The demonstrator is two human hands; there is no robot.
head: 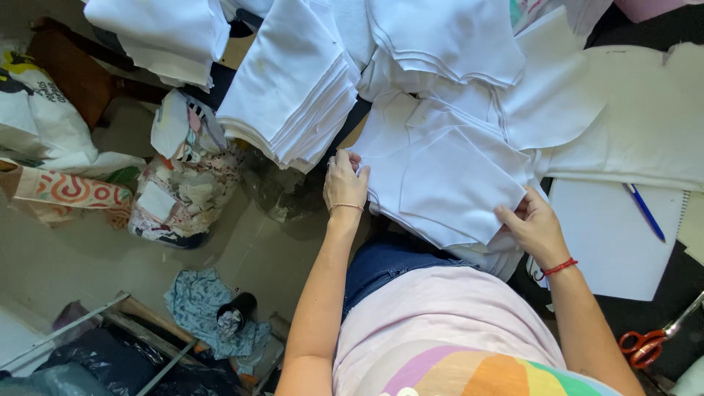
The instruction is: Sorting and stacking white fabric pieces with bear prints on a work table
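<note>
A stack of cut white fabric pieces (447, 176) lies in front of me on the table edge. My left hand (345, 183) grips the stack's left edge, fingers curled over it. My right hand (534, 224) pinches the lower right corner of the top white piece, thumb on top. A thin bracelet sits on my left wrist and a red cord on my right wrist.
Taller piles of folded white fabric (290, 88) lie beyond and left. A notebook (609, 235) with a blue pen (645, 211) is at right, orange-handled scissors (645, 345) lower right. Bags of fabric scraps (183, 183) and clutter sit on the floor at left.
</note>
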